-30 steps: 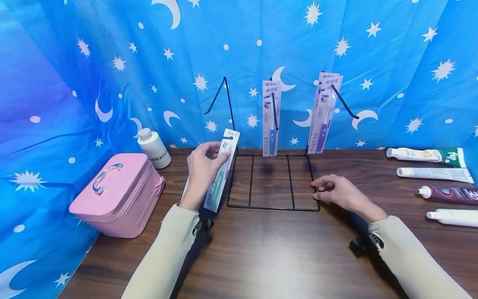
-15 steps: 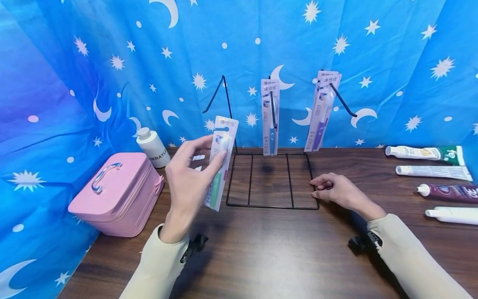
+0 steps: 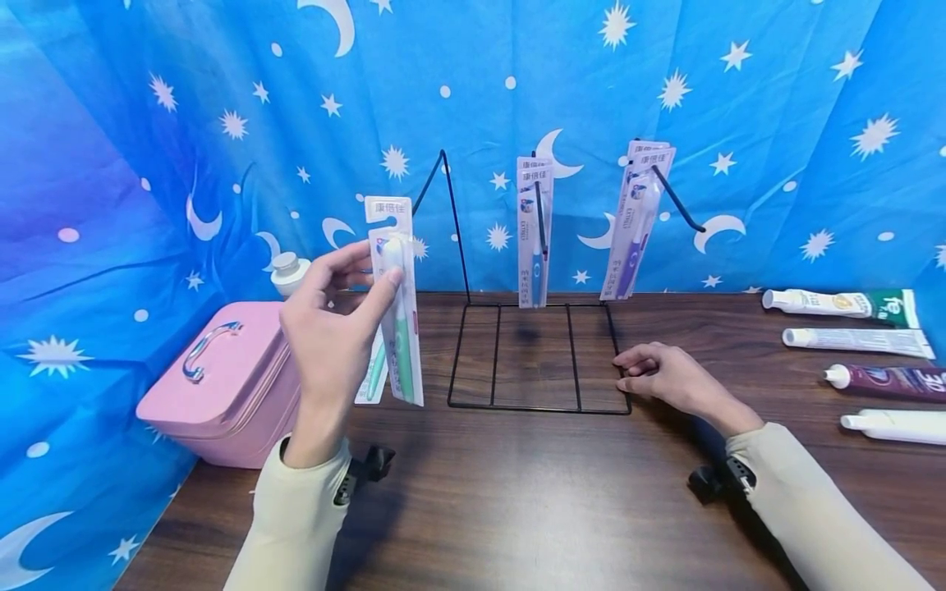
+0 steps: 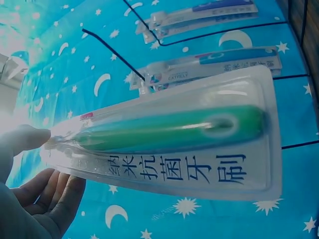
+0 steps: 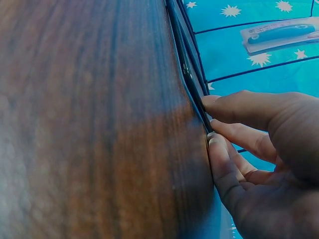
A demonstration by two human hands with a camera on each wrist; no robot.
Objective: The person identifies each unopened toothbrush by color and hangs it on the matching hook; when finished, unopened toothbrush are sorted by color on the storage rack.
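Observation:
My left hand [image 3: 325,332] pinches a packaged toothbrush [image 3: 402,328] with a green handle, holding it nearly upright above the table. In the left wrist view the toothbrush pack [image 4: 174,129] spans the picture, thumb and fingers at its narrow end. Left of the black wire rack [image 3: 539,410], a second green toothbrush pack [image 3: 374,376] lies partly hidden behind the held one. The rack's left hook [image 3: 430,179] carries nothing. Blue toothbrush packs [image 3: 535,238] hang on the middle hook, purple ones [image 3: 636,226] on the right. My right hand [image 3: 676,377] pinches the rack's right base wire [image 5: 192,84].
A pink case [image 3: 229,377] stands at the left, with a white bottle [image 3: 288,273] behind it, partly covered by my left hand. Several toothpaste tubes [image 3: 861,339] lie at the right. A blue star-patterned cloth [image 3: 473,107] hangs behind the rack.
My left hand has moved left and up with the green toothbrush pack, turning it more upright. The second green pack has come into sight behind it. My right hand stays at the rack.

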